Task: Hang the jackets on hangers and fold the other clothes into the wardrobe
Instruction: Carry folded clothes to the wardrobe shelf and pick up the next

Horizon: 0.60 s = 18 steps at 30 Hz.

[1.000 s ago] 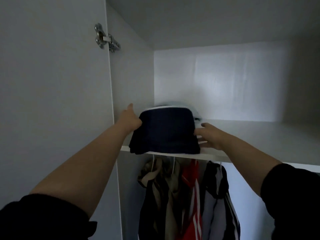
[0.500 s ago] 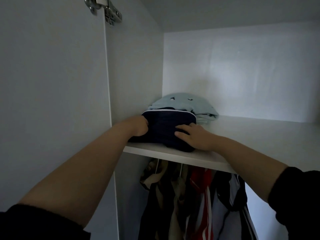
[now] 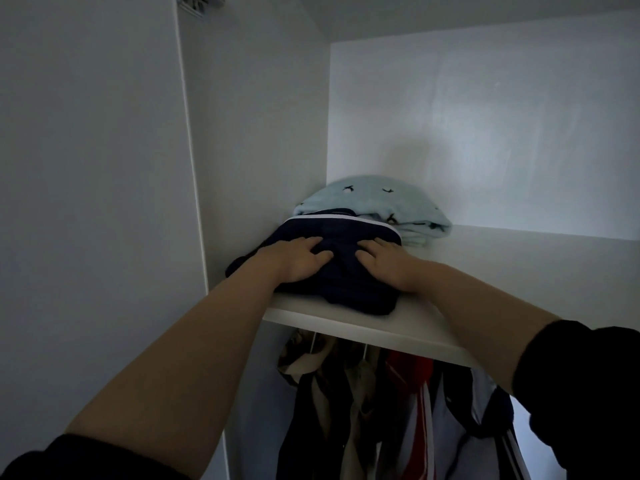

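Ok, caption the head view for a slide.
Left hand and right hand press a folded navy garment onto the white wardrobe shelf.

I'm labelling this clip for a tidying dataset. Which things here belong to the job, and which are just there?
In the job:
folded navy garment, pressed flat by left hand and right hand
folded light-blue garment behind it
wardrobe shelf
hung jackets below

Just there:
door hinge
wardrobe door

No readable text, labels, brands or numbers anywhere on clothes or wardrobe surfaces
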Each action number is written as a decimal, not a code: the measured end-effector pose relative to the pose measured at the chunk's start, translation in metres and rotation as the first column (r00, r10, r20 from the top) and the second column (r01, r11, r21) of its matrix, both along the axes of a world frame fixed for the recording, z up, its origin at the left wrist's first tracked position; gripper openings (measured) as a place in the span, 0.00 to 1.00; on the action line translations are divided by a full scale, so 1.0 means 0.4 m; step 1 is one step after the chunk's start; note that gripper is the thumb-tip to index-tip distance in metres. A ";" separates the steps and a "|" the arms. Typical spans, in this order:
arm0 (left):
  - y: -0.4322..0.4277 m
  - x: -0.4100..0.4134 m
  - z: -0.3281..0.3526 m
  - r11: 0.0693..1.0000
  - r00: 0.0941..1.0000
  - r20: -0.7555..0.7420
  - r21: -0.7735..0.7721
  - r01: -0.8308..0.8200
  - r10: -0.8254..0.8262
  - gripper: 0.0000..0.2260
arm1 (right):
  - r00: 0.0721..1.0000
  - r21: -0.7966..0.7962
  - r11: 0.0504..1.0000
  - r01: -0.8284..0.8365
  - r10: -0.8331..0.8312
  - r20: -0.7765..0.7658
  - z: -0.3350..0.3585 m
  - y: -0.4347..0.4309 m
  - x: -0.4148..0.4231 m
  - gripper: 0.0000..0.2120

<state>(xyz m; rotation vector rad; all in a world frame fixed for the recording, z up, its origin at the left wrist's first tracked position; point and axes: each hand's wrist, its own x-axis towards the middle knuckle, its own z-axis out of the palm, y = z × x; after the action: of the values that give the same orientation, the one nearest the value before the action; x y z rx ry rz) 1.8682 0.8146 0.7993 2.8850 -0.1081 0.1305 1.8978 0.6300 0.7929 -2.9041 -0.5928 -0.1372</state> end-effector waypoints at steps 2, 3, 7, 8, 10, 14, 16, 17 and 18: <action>-0.001 0.003 -0.006 0.999 0.999 0.028 0.048 -0.024 0.023 0.28 | 1.000 0.050 0.999 0.014 -0.014 -0.007 -0.001 -0.001 -0.009 0.24; -0.003 0.005 -0.010 0.997 0.998 0.043 0.069 -0.041 0.038 0.28 | 1.000 0.069 0.997 0.030 -0.030 -0.007 -0.002 -0.002 -0.011 0.24; -0.016 -0.010 -0.026 0.992 0.969 0.246 0.115 -0.049 0.019 0.24 | 0.992 0.026 0.992 0.125 -0.124 -0.038 -0.012 -0.005 -0.004 0.30; -0.019 -0.014 -0.031 0.992 0.951 0.308 0.122 -0.027 -0.012 0.22 | 0.982 0.049 0.982 0.185 -0.182 -0.051 -0.013 -0.008 -0.005 0.34; -0.025 -0.024 -0.037 0.992 0.936 0.346 0.123 0.014 -0.056 0.20 | 0.968 0.101 0.964 0.245 -0.238 -0.079 -0.018 -0.019 -0.020 0.37; -0.059 -0.061 -0.039 0.981 0.964 0.250 0.190 0.041 -0.089 0.24 | 0.976 0.153 0.968 0.201 -0.184 -0.117 -0.022 -0.072 -0.105 0.32; -0.104 -0.100 -0.040 0.979 0.973 0.193 0.184 0.091 -0.127 0.24 | 0.969 0.100 0.968 0.229 -0.218 -0.115 -0.026 -0.113 -0.149 0.31; -0.131 -0.124 -0.042 0.977 0.971 0.173 0.167 0.136 -0.165 0.24 | 0.963 0.069 0.965 0.253 -0.244 -0.116 -0.027 -0.136 -0.174 0.30; -0.157 -0.148 -0.043 0.971 0.965 0.155 0.151 0.187 -0.210 0.24 | 0.957 0.044 0.960 0.275 -0.269 -0.109 -0.028 -0.159 -0.202 0.29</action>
<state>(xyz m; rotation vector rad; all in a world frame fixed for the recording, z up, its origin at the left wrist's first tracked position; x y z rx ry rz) 1.8092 0.7517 0.7819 2.9704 -0.4538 0.3441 1.8171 0.5662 0.7817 -2.8985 -0.1665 -0.0399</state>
